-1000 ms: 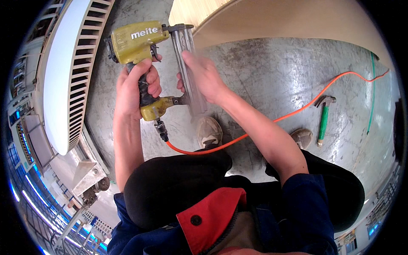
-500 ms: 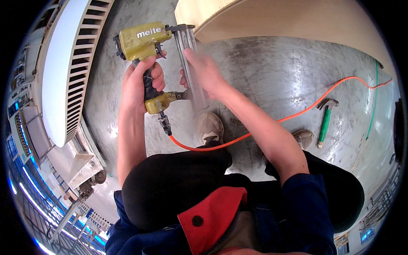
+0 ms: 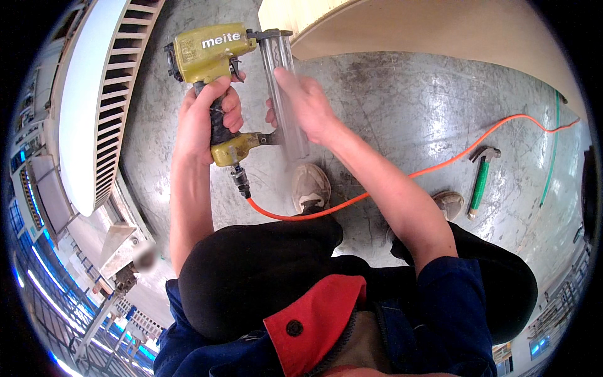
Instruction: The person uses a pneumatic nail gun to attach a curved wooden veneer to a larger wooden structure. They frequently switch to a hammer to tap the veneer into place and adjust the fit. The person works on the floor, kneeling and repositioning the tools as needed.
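A yellow-green air nail gun is held up over the floor in front of my knees. My left hand is wrapped around its black grip, with the thumb just below the trigger. A clear tube-like magazine runs down the tool's right side. My right hand closes round this magazine at mid-length, the thumb along its side; the fingers behind are partly hidden, and the thumb and lower tube look smeared. An orange air hose joins a metal fitting at the grip's base.
On the grey floor at right lies a green-handled claw hammer, beyond my right shoe. The hose curves past it to the far right. A curved wooden panel stands ahead. A white slatted piece stands at left.
The nail gun, with both hands on it, has shifted slightly up and to the left. Both grips look the same.
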{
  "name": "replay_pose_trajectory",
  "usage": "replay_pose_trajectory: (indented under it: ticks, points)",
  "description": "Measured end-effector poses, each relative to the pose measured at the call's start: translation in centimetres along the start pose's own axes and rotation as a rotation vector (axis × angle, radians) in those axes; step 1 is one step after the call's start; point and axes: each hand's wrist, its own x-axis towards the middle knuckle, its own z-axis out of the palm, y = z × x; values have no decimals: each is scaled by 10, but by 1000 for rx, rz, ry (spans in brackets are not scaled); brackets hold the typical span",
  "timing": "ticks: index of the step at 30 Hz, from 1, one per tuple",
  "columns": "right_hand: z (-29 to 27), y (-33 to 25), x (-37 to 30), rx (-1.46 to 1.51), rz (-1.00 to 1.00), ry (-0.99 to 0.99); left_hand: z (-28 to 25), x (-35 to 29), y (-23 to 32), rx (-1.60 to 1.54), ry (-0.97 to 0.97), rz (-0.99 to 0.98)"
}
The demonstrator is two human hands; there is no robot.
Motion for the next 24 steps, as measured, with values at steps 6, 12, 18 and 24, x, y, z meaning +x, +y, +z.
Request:
replay_pose_trajectory:
  ticks: [6, 12, 18, 24]
  points:
    - [-1, 7, 8, -13, 60, -17, -15, 5, -8, -42, -21, -22]
    - [0, 21, 13, -12, 98, 9, -27, 10, -17, -76, -16, -45]
    - [-3, 24, 12, -14, 78, 25, -25, 13, -17, -53, -42, -44]
    - [-4, 24, 11, -8, 69, 19, -24, 14, -16, -38, -32, -53]
